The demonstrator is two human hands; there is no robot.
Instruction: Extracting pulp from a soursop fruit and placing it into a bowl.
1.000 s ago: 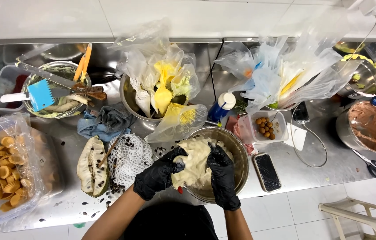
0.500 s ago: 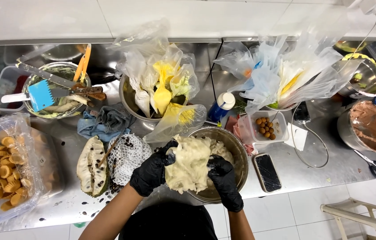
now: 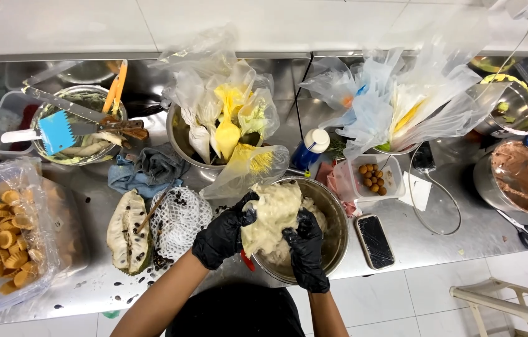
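Both my hands wear black gloves. My left hand and my right hand squeeze a pale, wet lump of white fruit pulp between them, lifted just above a round metal bowl. More of the same pulp lies in the bowl under my right hand. A small red thing pokes out below my left hand at the bowl's rim.
A split fruit half with white flesh and white netting with dark seeds lie left of the bowl. A clear bag of yellow tart shells sits far left. A phone, a tub of small brown balls and bag-filled bowls stand behind.
The pulp lump has been pulled up higher out of the bowl, and my hands have closed in on it from both sides, the left moving right toward the bowl.
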